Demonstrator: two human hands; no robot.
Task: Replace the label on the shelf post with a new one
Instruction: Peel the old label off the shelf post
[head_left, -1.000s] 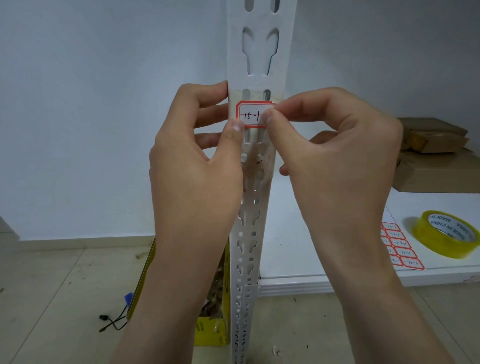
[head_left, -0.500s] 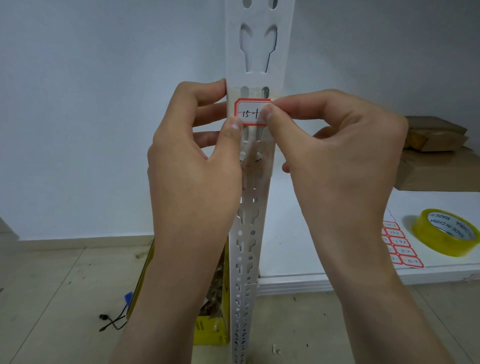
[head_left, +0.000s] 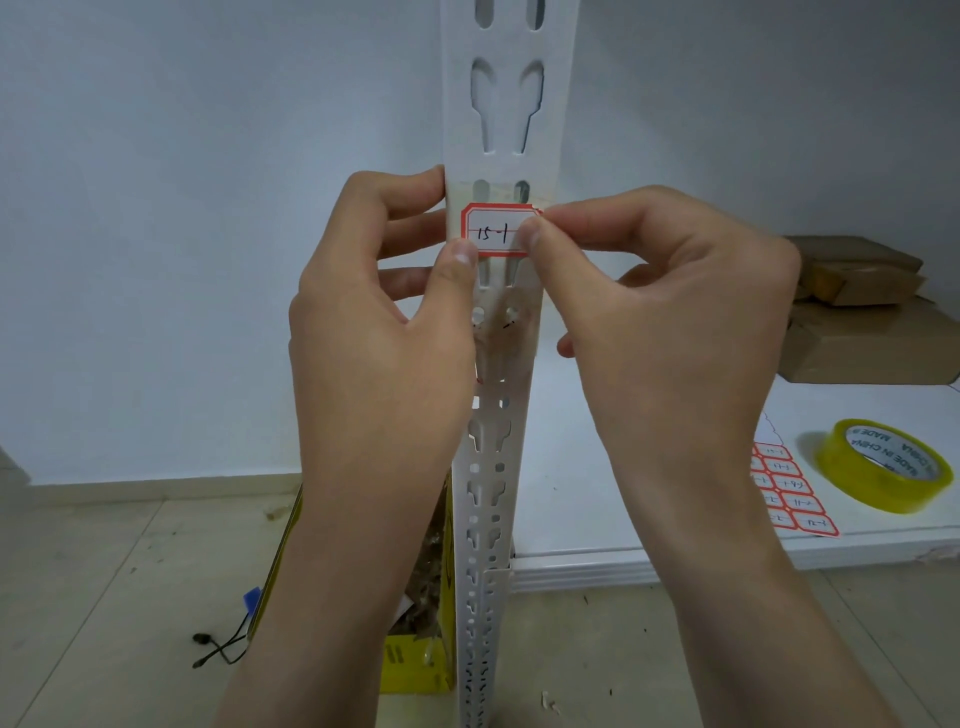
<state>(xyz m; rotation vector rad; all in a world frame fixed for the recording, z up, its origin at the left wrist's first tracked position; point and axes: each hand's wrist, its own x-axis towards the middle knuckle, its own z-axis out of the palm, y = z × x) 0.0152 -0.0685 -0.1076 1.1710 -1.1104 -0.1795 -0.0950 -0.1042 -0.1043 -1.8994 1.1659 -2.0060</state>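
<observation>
At the centre of the frame a red-bordered label (head_left: 496, 231) marked "15-1" lies against the front of the white post (head_left: 506, 104); the right hand (head_left: 660, 322) pinches its right edge between thumb and forefinger; the left hand (head_left: 384, 343) grasps the post, fingers curled behind it, thumb on the label's lower left corner; at lower right a sheet of labels (head_left: 795, 488) and a yellow tape roll (head_left: 883, 467) rest on the white shelf (head_left: 623, 519); cardboard boxes (head_left: 857, 306) sit behind them.

A plain pale wall (head_left: 208, 208) fills the upper frame, evenly lit. A light skirting strip (head_left: 156, 491) meets the dusty beige tiled floor (head_left: 104, 597) below. A white shelf board (head_left: 566, 493) sits low at right.
</observation>
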